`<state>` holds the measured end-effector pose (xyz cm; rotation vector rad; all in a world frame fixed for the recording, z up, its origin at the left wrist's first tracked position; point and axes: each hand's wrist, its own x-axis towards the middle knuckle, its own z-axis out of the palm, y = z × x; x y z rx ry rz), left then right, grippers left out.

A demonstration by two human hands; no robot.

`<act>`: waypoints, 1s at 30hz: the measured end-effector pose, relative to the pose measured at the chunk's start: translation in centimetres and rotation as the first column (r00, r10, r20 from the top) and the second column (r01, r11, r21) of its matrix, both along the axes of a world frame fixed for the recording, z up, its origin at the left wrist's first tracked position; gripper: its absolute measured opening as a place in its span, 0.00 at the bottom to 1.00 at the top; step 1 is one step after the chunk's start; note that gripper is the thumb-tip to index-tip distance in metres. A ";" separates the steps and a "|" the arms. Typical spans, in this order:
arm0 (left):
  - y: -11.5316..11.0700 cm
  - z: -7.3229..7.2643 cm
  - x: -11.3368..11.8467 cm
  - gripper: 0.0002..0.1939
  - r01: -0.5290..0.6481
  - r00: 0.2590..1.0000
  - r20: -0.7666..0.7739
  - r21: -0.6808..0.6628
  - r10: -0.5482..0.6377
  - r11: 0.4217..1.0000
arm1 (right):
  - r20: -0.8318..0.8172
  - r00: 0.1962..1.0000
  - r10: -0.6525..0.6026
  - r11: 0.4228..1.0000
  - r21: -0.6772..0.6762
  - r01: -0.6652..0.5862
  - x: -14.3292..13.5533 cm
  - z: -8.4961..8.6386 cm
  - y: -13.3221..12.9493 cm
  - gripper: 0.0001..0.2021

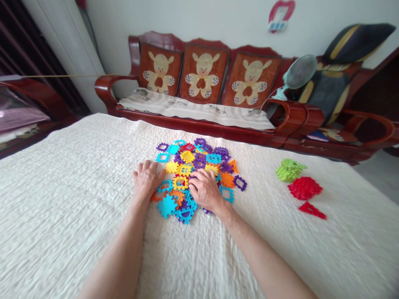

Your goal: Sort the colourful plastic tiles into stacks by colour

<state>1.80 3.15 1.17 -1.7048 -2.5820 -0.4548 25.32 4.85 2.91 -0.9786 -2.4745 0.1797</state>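
My left hand (147,177) rests at the left edge of a loose pile of plastic building pieces, its fingers spread and the thumb reaching toward the pile. Over the middle of the pile is my right hand (204,189), fingers bent and slightly apart, tips down on the pieces; nothing is visibly lifted in it. A yellow window-frame piece (180,182) lies just left of its fingertips. Close by are a yellow window piece (185,170), a blue notched piece (166,206) and an orange piece (227,180). Purple pieces (221,153) lie toward the back. My right hand hides part of the pile.
To the right, a green heap of pieces (289,170) and a red heap (305,188) sit on the quilted white cover (77,199), with red pieces (312,211) in front. Behind stand a wooden sofa (199,127) with bear cushions and a small fan (301,71).
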 end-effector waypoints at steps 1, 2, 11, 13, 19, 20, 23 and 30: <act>0.0 0.0 0.0 0.25 0.002 1.000 0.000 -0.001 -0.002 1.000 | 0.013 1.000 0.012 1.000 -0.008 -0.012 -0.2 0.0 -0.2 0.10; 0.0 -0.1 0.0 0.25 0.001 1.000 0.000 0.000 -0.001 1.000 | 0.018 0.999 0.033 0.999 -0.016 -0.033 -0.2 -0.1 -0.3 0.11; 0.1 -0.4 -0.2 0.22 0.002 1.000 -0.005 0.011 -0.002 1.000 | 0.062 0.981 0.182 0.979 -0.108 -0.175 -0.3 0.0 -0.5 0.20; 0.1 -0.4 -0.3 0.22 0.003 1.000 -0.001 0.018 -0.003 1.000 | 0.060 0.982 0.180 0.979 -0.110 -0.173 -0.1 0.2 -0.5 0.21; 0.0 -0.4 -0.2 0.21 0.008 1.000 0.002 0.036 -0.008 0.999 | 0.065 0.987 0.144 0.987 -0.080 -0.138 0.7 0.6 -0.1 0.20; 0.0 -0.4 -0.2 0.21 0.008 1.000 0.000 0.039 -0.008 0.999 | 0.068 0.988 0.137 0.988 -0.076 -0.132 0.9 0.6 0.0 0.18; 0.1 -0.4 -0.2 0.21 0.007 1.000 -0.002 0.039 -0.007 0.999 | 0.051 0.989 0.137 0.989 -0.071 -0.133 1.4 0.2 0.4 0.13; 0.0 -0.2 -0.1 0.22 0.003 1.000 0.005 0.020 -0.003 1.000 | -0.185 0.980 0.075 0.994 -0.066 -0.089 2.0 -0.2 1.8 0.12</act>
